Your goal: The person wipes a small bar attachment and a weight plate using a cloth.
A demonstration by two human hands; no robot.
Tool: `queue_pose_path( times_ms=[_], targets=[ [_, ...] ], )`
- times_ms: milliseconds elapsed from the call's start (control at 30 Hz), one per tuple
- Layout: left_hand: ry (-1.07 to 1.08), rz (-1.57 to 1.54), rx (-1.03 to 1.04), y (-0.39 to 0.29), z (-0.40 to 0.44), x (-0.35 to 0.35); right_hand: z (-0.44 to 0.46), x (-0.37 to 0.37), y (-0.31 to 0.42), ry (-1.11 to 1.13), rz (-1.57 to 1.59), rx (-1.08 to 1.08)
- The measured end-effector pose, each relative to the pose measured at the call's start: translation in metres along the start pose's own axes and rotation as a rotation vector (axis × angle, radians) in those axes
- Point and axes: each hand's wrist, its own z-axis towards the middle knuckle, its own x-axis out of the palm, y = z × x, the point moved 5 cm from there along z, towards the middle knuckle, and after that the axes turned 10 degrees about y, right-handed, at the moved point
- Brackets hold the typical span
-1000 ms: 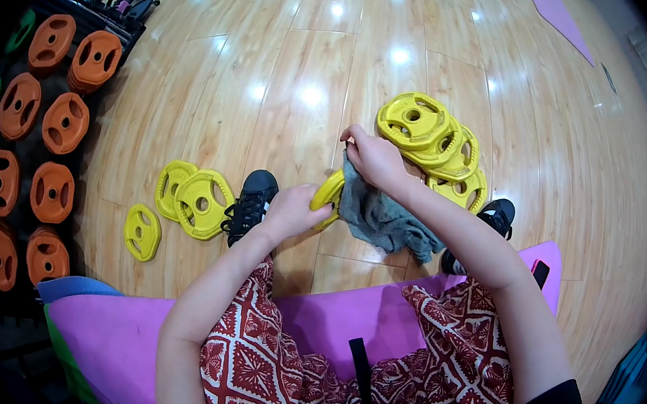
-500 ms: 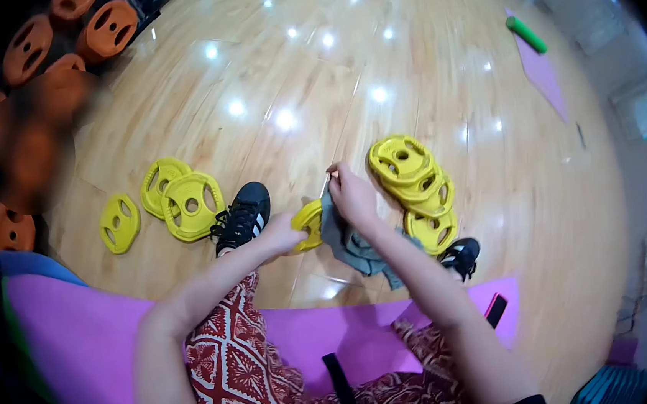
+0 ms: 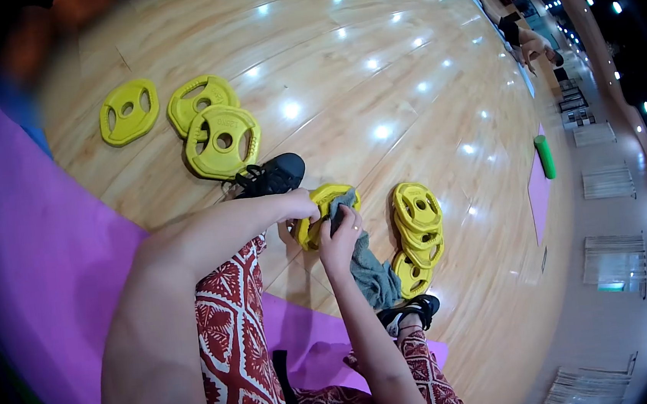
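Note:
Between my feet, my left hand (image 3: 302,206) grips a yellow weight plate (image 3: 308,236) by its left side, holding it tilted up. Fingers of my right hand (image 3: 341,239) are closed on a grey-green cloth (image 3: 376,278) and press part of it to the plate's face. The rest of the cloth hangs down toward my right shoe (image 3: 418,313). The cloth and my right hand hide much of the plate. Just right of the cloth, several yellow plates (image 3: 418,206) lie in an overlapping pile.
To the left on the wooden floor (image 3: 312,72) lie a lone yellow plate (image 3: 110,117) and two overlapping ones (image 3: 240,123). A purple mat (image 3: 55,218) is beneath me. Farther right are a green roller (image 3: 545,156) on a pink mat (image 3: 540,210) and another person (image 3: 535,46).
My view has tilted and swung right, bringing another person into sight. My right hand has moved with the cloth from beside the held plate onto its face. My left hand keeps its grip.

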Motion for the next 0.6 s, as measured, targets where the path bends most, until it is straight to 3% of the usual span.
queue_pose_path(
  times_ms=[200, 267, 400, 467, 600],
  targets=[
    [0.226, 0.127, -0.21, -0.012, -0.016, 0.009, -0.023, 0.001, -0.025, -0.064, 0.031, 0.025],
    [0.369, 0.065, -0.301, 0.0, -0.012, 0.018, -0.033, 0.005, -0.046, -0.107, 0.176, 0.243],
    [0.291, 0.072, -0.217, 0.01, 0.0, 0.016, -0.019, -0.001, -0.032, -0.069, 0.361, 0.293],
    [0.296, 0.123, -0.187, 0.012, 0.006, 0.014, -0.009, -0.001, -0.018, -0.056, 0.365, 0.182],
    [0.206, 0.455, -0.176, -0.003, -0.005, 0.008, 0.005, -0.002, 0.011, -0.024, 0.406, 0.092]
  ],
)
